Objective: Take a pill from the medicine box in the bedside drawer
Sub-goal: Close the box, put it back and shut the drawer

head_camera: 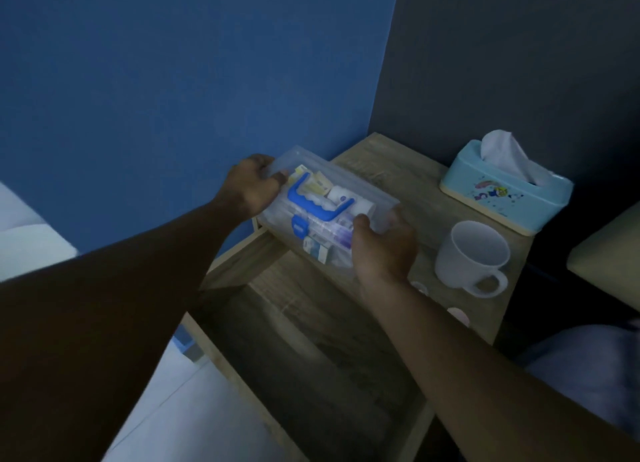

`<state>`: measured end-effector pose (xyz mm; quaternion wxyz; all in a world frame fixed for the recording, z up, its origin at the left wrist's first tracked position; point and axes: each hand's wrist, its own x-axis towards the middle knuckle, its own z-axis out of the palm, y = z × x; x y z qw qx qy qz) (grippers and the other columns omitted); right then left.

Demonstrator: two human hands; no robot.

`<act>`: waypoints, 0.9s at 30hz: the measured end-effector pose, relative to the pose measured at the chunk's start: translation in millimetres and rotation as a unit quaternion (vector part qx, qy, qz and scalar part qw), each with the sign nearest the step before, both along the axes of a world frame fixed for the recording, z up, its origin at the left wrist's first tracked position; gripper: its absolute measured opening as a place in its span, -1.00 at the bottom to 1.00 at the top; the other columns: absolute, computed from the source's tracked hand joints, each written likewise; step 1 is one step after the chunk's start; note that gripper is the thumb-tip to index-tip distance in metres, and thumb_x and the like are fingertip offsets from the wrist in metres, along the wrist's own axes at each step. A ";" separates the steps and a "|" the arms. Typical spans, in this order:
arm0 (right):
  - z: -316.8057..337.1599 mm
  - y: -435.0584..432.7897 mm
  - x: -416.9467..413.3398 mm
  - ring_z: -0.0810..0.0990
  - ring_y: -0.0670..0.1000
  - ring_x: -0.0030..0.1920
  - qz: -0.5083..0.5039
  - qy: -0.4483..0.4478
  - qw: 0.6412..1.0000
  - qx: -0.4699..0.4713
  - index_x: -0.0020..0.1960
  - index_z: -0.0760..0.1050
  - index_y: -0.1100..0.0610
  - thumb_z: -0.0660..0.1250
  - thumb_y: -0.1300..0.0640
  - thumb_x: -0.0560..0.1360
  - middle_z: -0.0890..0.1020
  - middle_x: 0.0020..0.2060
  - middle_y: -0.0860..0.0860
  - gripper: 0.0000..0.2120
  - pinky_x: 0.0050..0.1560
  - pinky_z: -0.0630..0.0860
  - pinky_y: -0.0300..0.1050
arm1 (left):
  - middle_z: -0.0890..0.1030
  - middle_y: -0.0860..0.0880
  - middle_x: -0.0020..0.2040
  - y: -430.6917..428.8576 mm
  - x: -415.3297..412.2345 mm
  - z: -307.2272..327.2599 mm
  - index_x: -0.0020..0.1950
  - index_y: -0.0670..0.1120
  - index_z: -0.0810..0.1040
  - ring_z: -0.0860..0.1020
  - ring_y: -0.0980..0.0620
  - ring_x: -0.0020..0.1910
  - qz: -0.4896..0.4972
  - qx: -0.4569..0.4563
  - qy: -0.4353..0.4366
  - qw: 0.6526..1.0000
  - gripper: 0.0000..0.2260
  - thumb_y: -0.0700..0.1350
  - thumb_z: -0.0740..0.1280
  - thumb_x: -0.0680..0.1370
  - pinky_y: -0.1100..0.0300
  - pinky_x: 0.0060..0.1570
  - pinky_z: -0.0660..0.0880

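1. Between my two hands, above the open bedside drawer (311,351) and at the front edge of the nightstand top (391,171), I see the medicine box (322,212) held up, tilted toward me.
2. My left hand (251,188) grips the box's far-left end, fingers curled over its edge and thumb against the side.
3. My right hand (382,250) grips the near-right end, thumb pressed on the lid and fingers wrapped around the corner underneath.
4. Both hands are closed on the box; neither is free.
5. I read the box as clear plastic with a translucent lid, a blue carry handle (318,198) lying flat on top and a blue latch (298,227) on the front face.
6. Through the plastic I make out small cartons, a white roll-like item and purple-toned packets; the labels are too blurred to read.
7. I cannot tell whether the latch is fastened.
8. To the right on the nightstand top stand a white mug (471,254), apart from my right hand, and a light blue tissue box (505,188) behind it.
9. Inside, the drawer looks dark and its contents are unclear.
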<state>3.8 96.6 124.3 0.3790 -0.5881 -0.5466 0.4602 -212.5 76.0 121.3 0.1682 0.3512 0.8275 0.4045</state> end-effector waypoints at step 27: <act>-29.0 -179.1 92.3 0.60 -0.21 0.04 -0.003 0.070 0.996 -0.059 0.46 0.37 -0.10 0.37 0.12 0.56 0.58 0.27 -0.08 -0.49 -0.20 0.55 -0.31 | 0.49 0.14 0.00 -154.4 93.0 -54.0 0.36 -0.03 0.46 0.46 0.23 -0.19 0.010 -0.071 -0.035 0.997 -0.42 0.22 0.39 0.44 0.40 -0.33 0.33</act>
